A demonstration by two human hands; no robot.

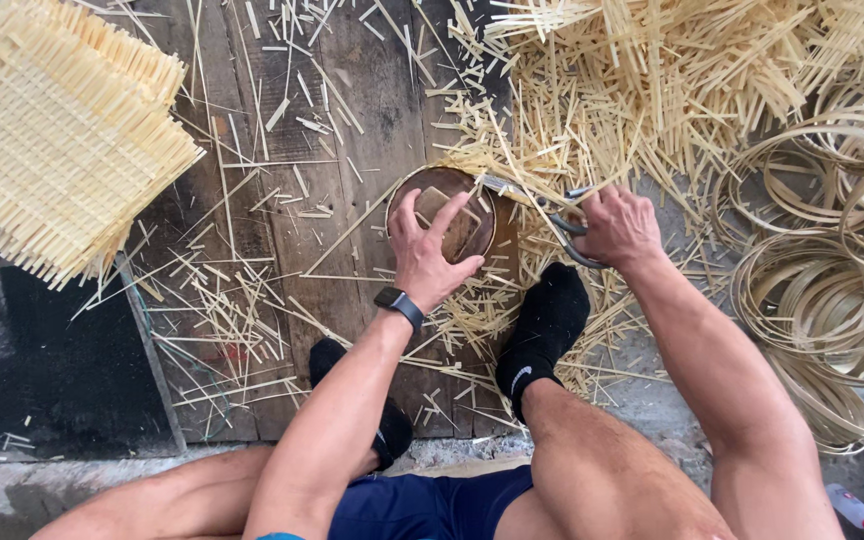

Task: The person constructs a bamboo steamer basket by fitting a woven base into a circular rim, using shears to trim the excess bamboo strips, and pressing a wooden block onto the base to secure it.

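L hand [424, 252] lies palm-down, fingers spread, pressing on a small round woven piece [444, 213] w/ a bamboo rim; it grips nothing, just flat on top. The hand covers the lower-left part of the round piece, so only the upper right of its dark brown weave shows. A black wrist band [399, 304] sits on that arm.

R hand [617, 228] is closed around the handles of a pair of scissors [542, 206]. The blades point left and reach the upper right rim of the round piece; can't tell whether the blades are parted, since strips cross them. The handles are mostly hidden under the fingers.

Below the hands, two feet in black socks [544, 325] rest on the wooden boards [352, 90]; the left foot is partly hidden behind the L forearm. The round piece lies on the boards between the hands, just above the socks.

Cut bamboo strips [632, 80] litter the boards & pile thick at upper right, running out of frame. Coiled bamboo hoops [822, 290] are stacked at right, cut off by the edge. A stack of square woven mats [52, 130] sits upper left, partly cropped. A red-tipped tool [857, 510] shows at the lower right corner, too cut off to identify.
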